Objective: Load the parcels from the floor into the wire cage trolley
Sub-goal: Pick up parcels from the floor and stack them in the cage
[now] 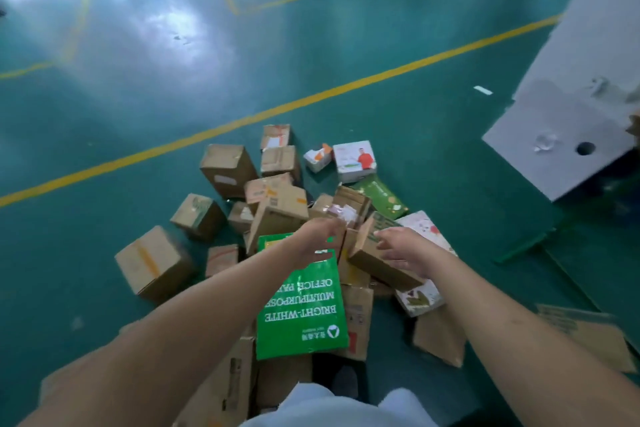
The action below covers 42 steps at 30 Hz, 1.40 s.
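**Both hands reaching into the parcel pile**

The parcels lie in a loose heap on the green floor [104, 107], on the near side of the long yellow line [277, 107]. Most are brown cardboard boxes; a green pack of office paper [301, 308] lies flat on top at the near part of the heap. The wire cage trolley is not visible in this view.

The left hand [320, 236] is stretched over the far end of the green pack, with fingers loosely bent and holding nothing, as far as the blur allows to see. The right hand [401, 246] has its fingers spread and lies against the side of a small brown box [377, 262], which is tilted on the heap; it does not yet close around it.

I judge this small box to be stiff and rather light, so one hand on each short side should be enough. The tape and smooth cardboard can be slippery, therefore a grip under the lower edge is safer. The paper pack is probably heavy and dense; it should be taken with two hands from below. Boxes leaning on it may slide when it is lifted.
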Motion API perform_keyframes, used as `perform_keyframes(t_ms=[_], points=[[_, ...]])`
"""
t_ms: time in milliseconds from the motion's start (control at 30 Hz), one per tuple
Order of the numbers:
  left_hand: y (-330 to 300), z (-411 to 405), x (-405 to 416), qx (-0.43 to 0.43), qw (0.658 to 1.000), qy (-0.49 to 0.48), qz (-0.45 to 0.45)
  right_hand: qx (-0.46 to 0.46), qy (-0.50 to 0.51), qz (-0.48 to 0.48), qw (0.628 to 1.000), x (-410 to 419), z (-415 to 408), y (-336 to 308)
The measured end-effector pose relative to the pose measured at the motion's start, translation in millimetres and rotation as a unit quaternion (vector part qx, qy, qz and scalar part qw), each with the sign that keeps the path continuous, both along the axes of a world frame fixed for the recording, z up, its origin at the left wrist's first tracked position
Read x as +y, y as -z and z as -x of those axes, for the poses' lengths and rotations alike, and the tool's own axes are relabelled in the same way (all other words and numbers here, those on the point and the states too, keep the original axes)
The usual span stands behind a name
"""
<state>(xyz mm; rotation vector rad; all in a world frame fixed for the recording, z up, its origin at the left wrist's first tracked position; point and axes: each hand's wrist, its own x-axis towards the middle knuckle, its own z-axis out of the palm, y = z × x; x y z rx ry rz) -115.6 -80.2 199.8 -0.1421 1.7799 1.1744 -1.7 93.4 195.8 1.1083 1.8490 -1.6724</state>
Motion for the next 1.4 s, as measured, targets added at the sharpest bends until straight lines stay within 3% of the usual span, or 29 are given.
perform_keyframes(t_ms=[367,667,1033,1400], points=[[42,31,-89,-0.046,0.985,-0.159,0.048,-0.051,-0.175,0.031,0.983,-55,92,48],[80,34,-116,-0.073,0.946,-0.303,0.092,-0.111,-0.287,0.073,0.949,-57,143,113],[194,32,-121,-0.106,0.935,-0.315,0.124,-0.161,-0.316,0.062,0.933,-60,167,236],[326,33,-187,-0.06,0.941,-0.247,0.222,-0.174,-0.28,-0.008,0.944,-81,156,359]])
